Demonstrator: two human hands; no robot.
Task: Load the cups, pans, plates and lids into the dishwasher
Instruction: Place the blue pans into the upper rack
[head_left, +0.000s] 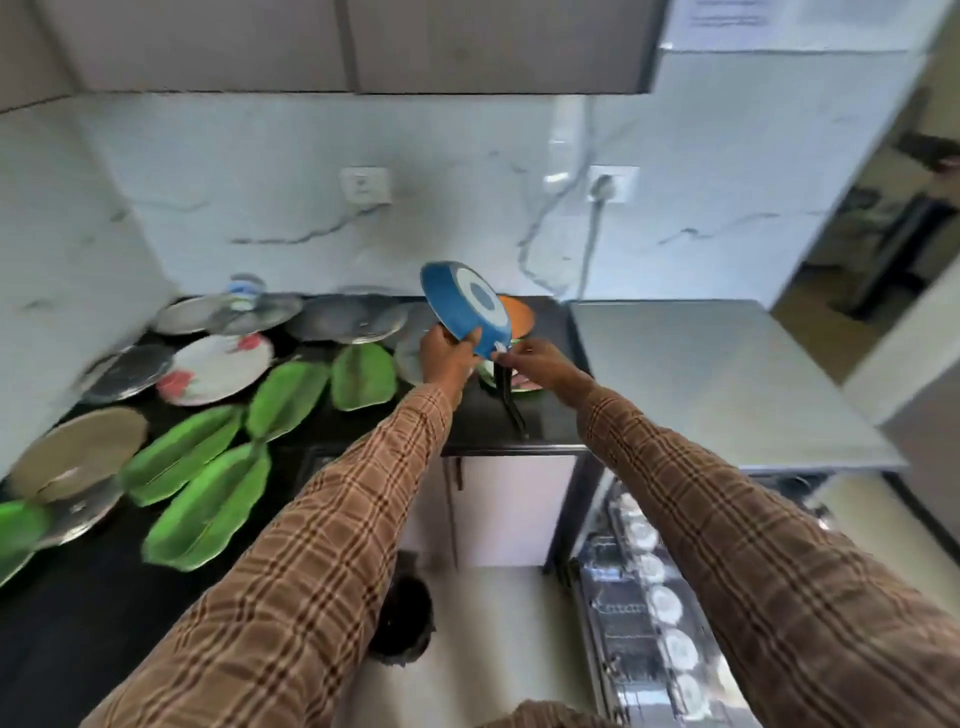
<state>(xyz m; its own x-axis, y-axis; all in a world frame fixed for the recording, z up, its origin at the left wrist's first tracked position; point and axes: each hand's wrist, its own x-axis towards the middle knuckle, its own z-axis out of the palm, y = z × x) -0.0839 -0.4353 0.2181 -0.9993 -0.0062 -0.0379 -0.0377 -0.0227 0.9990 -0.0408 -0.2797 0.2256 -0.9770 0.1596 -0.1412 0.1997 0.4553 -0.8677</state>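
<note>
pan: blue pan is lifted off the counter, tilted with its underside toward the camera; black handle hangs down toward the counter edge
left hand: left hand grips the pan's lower rim, fingers curled round the wall
right hand: right hand pinches the pan where the handle joins the body; exact finger placement is blurred
step: judged as picking the pan up to carry it to the dishwasher
how to do it well: shift the right hand down onto the handle for a firm hold; keep the left under the rim until the weight settles; swing right and low toward the open rack; clear the orange plate and the dishes under the pan on the way out; set the pan face down and angled so it drains
risk: a pinch at the handle joint looks weak; the pan could rotate if the left hand lets go early
rack: pulled out at lower right; a row of pale round items, probably cups, already sits in it
counter: black counter crowded; green leaf-shaped plates, steel lids, a floral plate, a beige plate well to the left of the pan
room: white marbled backsplash with two sockets; grey cupboards overhead; steel worktop just right of the counter; doorway at far right, blurred
</note>
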